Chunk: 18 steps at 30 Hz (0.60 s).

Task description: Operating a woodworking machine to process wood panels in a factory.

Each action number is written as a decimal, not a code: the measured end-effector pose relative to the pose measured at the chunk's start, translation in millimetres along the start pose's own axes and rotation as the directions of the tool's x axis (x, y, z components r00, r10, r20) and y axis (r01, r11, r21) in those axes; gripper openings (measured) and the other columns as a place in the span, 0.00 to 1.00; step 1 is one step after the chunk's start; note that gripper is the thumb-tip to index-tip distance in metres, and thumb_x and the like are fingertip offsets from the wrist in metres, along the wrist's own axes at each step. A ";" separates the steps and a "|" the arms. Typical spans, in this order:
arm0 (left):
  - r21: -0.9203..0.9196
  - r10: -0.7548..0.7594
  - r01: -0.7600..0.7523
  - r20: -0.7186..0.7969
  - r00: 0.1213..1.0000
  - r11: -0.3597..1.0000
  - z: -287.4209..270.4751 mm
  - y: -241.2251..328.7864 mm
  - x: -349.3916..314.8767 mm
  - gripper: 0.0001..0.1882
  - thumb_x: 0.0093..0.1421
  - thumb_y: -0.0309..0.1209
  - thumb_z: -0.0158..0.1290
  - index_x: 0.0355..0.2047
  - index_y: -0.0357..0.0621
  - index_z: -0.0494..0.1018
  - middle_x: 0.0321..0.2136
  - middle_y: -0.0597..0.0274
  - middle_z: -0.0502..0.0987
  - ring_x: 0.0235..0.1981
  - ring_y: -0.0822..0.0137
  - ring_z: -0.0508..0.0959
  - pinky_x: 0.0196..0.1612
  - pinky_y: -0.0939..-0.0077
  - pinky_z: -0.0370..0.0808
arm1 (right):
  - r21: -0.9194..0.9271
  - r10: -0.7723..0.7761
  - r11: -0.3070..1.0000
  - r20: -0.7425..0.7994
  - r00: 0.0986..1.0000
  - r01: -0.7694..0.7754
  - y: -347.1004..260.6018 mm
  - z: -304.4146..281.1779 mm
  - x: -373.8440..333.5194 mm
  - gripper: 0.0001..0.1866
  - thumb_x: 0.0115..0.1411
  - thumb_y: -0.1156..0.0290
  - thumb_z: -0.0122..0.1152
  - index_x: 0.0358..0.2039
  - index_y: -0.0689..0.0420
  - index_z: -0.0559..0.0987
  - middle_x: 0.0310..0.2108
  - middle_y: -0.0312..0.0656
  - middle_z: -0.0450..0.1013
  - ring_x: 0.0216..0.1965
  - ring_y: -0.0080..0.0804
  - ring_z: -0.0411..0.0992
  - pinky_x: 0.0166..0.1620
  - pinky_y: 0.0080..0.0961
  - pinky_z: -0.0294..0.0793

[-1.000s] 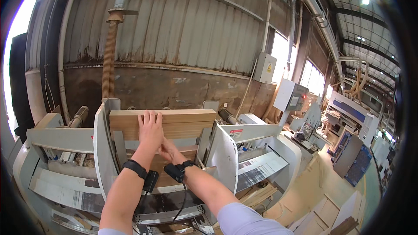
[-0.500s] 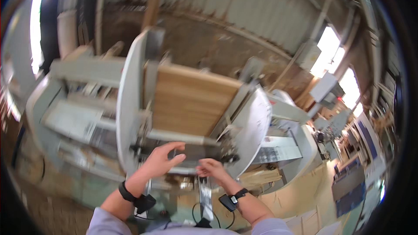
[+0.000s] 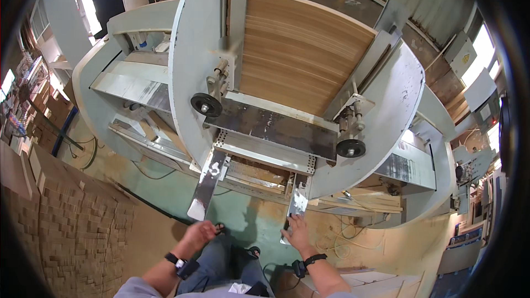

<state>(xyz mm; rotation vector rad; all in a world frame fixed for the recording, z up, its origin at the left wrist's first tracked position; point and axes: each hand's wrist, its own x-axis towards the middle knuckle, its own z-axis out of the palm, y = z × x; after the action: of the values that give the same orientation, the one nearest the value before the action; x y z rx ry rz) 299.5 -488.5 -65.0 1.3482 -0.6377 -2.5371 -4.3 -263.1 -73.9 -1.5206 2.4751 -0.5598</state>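
Observation:
My left hand is beside the outer end of the left metal support bar, with its fingers curled in and no object showing in them. My right hand rests its spread fingers on the right metal support bar. Both bars stick out toward me from the front of a pale grey machine. Between the machine's upright side plates leans a stack of wooden strips, with a dark metal plate across below it.
A black handwheel sits on the left side plate, another handwheel on the right. Stacked wood blocks stand at my left. Cables lie on the floor at right, near several wooden strips low in the machine.
My view has tilted down and come closer to the machine. My hands have moved apart and lower, the right one onto the right bar and the left one by the left bar's end.

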 end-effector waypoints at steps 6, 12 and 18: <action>0.051 -0.361 0.359 0.034 0.932 0.932 -52.1 -124.2 56.4 0.11 0.58 0.36 0.46 0.24 0.44 0.69 0.22 0.66 0.71 0.30 0.69 0.73 0.38 0.77 0.70 | -0.114 -0.070 0.992 -0.121 0.990 0.056 -0.7 40.5 -3.0 0.26 0.42 0.55 0.64 0.42 0.52 0.73 0.54 0.47 0.58 0.58 0.51 0.50 0.58 0.54 0.41; -0.216 -0.239 0.469 0.640 0.731 0.856 -166.1 -195.7 105.3 0.09 0.62 0.33 0.41 0.36 0.43 0.68 0.38 0.60 0.73 0.38 0.69 0.74 0.44 0.76 0.70 | -0.166 -0.050 0.986 -0.149 0.988 0.025 -5.2 44.6 -12.8 0.23 0.42 0.55 0.62 0.39 0.52 0.75 0.56 0.44 0.56 0.60 0.50 0.47 0.57 0.59 0.37; -0.073 -0.180 0.216 0.332 0.926 0.974 -207.6 -202.9 97.2 0.12 0.63 0.34 0.40 0.43 0.42 0.66 0.38 0.62 0.73 0.41 0.68 0.73 0.48 0.73 0.69 | -0.211 -0.152 0.972 -0.215 0.965 0.106 -2.5 63.2 -7.8 0.23 0.44 0.55 0.61 0.39 0.54 0.75 0.55 0.47 0.57 0.59 0.49 0.49 0.58 0.55 0.41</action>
<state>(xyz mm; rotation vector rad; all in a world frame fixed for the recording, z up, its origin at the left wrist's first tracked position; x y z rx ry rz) 421.2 -402.1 -332.3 1.0131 -0.4246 -2.9439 23.1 -271.1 -130.8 -1.7972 2.6884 -0.5529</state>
